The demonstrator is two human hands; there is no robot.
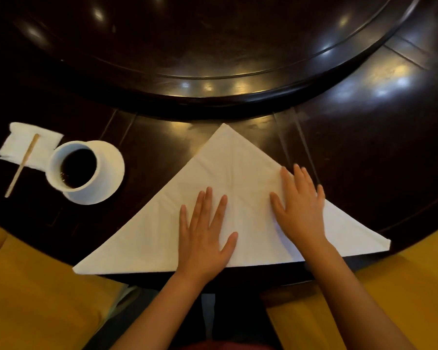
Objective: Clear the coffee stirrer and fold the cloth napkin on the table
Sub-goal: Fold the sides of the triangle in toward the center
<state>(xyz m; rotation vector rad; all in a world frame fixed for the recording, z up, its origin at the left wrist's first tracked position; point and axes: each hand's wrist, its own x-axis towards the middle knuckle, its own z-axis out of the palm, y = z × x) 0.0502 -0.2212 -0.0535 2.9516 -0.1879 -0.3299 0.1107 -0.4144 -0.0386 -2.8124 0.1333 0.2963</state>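
A white cloth napkin (228, 173) lies folded into a large triangle on the dark table, its point aimed away from me and its long edge along the near table edge. My left hand (205, 233) rests flat on the napkin's lower middle, fingers spread. My right hand (299, 205) presses flat on the napkin's right half, fingers apart. Neither hand holds anything. A wooden coffee stirrer (23, 164) lies slanted at the far left, its upper end on a white paper napkin (23, 145).
A white cup of dark coffee (74, 168) stands on a white saucer (111, 168) left of the cloth napkin. A raised dark turntable (213, 79) fills the table's middle. Yellow seat cushions (36, 299) flank me on both sides.
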